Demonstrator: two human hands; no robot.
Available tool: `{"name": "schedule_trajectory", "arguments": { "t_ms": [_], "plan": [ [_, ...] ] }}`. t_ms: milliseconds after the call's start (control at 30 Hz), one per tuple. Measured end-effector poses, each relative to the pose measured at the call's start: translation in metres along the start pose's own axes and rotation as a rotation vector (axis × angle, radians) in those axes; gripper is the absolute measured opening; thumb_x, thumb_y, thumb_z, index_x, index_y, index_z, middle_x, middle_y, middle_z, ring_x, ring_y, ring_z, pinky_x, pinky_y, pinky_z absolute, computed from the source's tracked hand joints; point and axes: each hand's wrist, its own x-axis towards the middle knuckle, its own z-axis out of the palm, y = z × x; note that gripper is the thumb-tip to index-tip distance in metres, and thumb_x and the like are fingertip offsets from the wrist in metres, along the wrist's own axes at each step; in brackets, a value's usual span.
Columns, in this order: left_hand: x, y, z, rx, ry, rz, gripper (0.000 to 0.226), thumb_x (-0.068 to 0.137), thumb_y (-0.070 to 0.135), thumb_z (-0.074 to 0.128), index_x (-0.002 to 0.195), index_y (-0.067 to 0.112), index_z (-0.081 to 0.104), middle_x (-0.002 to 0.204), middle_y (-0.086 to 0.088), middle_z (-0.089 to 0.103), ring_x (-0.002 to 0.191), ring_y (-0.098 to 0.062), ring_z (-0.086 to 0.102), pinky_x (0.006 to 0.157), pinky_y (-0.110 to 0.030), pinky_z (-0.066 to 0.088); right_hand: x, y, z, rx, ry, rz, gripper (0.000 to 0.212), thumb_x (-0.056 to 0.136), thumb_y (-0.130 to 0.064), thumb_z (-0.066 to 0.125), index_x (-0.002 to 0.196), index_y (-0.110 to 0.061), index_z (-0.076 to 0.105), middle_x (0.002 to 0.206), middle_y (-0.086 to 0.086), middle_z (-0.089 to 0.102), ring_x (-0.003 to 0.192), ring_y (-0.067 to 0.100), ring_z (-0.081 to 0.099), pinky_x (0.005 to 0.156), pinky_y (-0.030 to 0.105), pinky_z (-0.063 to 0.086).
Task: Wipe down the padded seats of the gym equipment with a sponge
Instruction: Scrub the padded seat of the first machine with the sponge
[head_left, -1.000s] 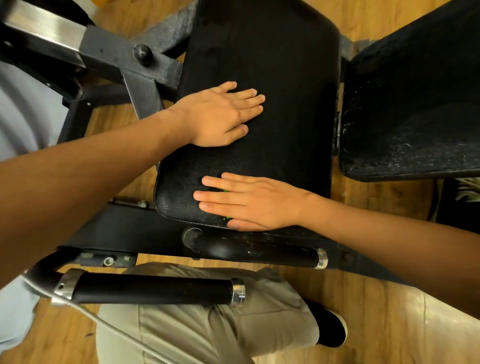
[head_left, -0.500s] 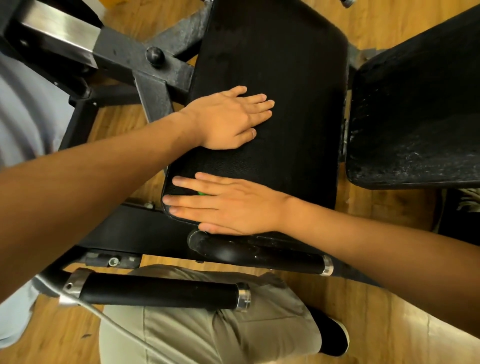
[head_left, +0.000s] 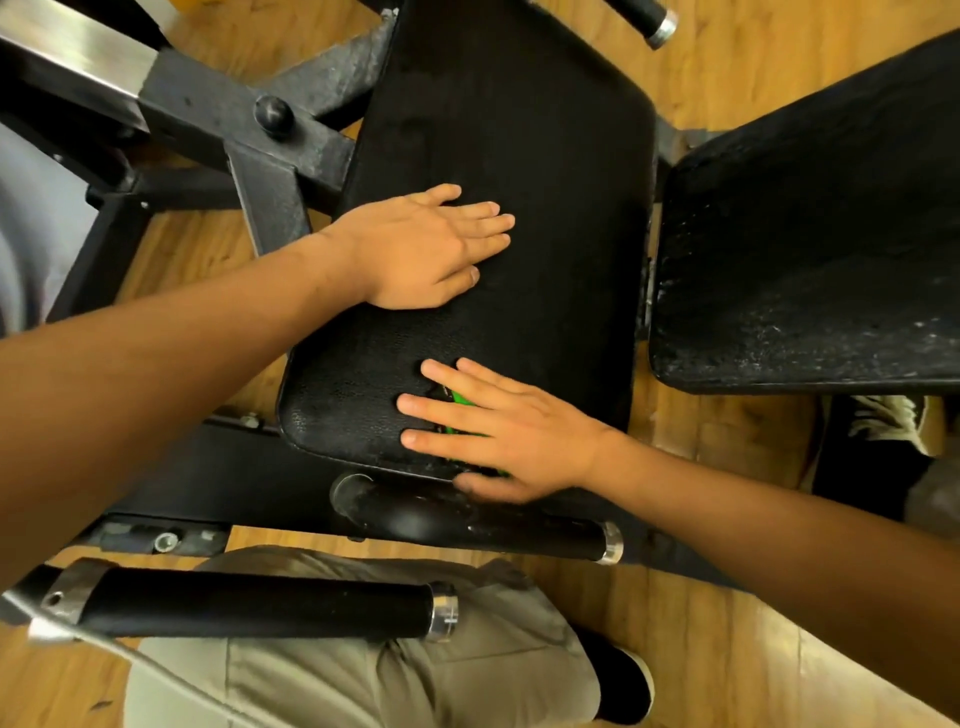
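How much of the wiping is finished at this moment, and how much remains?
Done: the seat shows no specks on its far part, so that part may already be wiped. In hand: the right hand presses the green sponge flat on the seat's near end, and the left hand rests flat higher up. Left: the pad on the right carries white specks along its near edge, so it looks unwiped.

- Warm, fairly bright indoor light; sheen on the wooden floor (head_left: 779, 670) and steel bar (head_left: 67, 57).
- Edges bend from the wide lens.
- Slight motion blur on the right hand (head_left: 519, 436), mostly its thumb.
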Motion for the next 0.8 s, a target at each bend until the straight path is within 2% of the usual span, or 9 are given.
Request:
{"name": "schedule_trajectory", "arguments": {
  "t_ms": [133,367,567,800],
  "plan": [
    [0.0,0.001,0.001,-0.016,0.039,-0.025,0.06,0.106,0.035,0.024,0.161,0.014,0.014,0.169,-0.001,0.001,0.156,-0.013,0.0,0.124,-0.038,-0.004,-0.003,-0.005,0.003,0.004,0.081,0.073,0.049,0.101,-0.027,0.06,0.144,-0.005,0.055,0.157,0.019,0.042,0.15,0.047,0.024,0.122,0.058,0.024],
    [-0.005,0.002,-0.001,-0.054,0.239,-0.153,0.059,0.107,0.034,0.023,0.161,0.012,0.016,0.169,-0.004,0.007,0.156,-0.016,0.006,0.124,-0.039,-0.003,-0.01,0.0,-0.002,0.03,0.21,0.228,0.042,0.102,-0.021,0.059,0.136,0.004,0.059,0.147,0.02,0.053,0.143,0.039,0.043,0.114,0.052,0.039],
    [0.001,0.015,-0.005,-0.216,0.358,-0.361,0.058,0.108,0.032,0.027,0.161,0.01,0.018,0.169,-0.005,0.009,0.156,-0.017,0.006,0.124,-0.042,-0.002,-0.032,0.035,-0.025,-0.082,0.3,0.401,0.042,0.105,-0.019,0.056,0.139,0.007,0.056,0.15,0.021,0.05,0.145,0.037,0.041,0.116,0.053,0.038],
    [0.028,0.058,-0.007,-0.314,0.456,-0.433,0.058,0.108,0.032,0.026,0.16,0.01,0.017,0.169,-0.006,0.009,0.156,-0.017,0.007,0.124,-0.045,-0.001,-0.048,0.073,-0.061,-0.314,0.27,0.544,0.046,0.107,-0.025,0.047,0.141,0.004,0.055,0.151,0.018,0.05,0.144,0.035,0.043,0.121,0.045,0.033]
  ]
}}
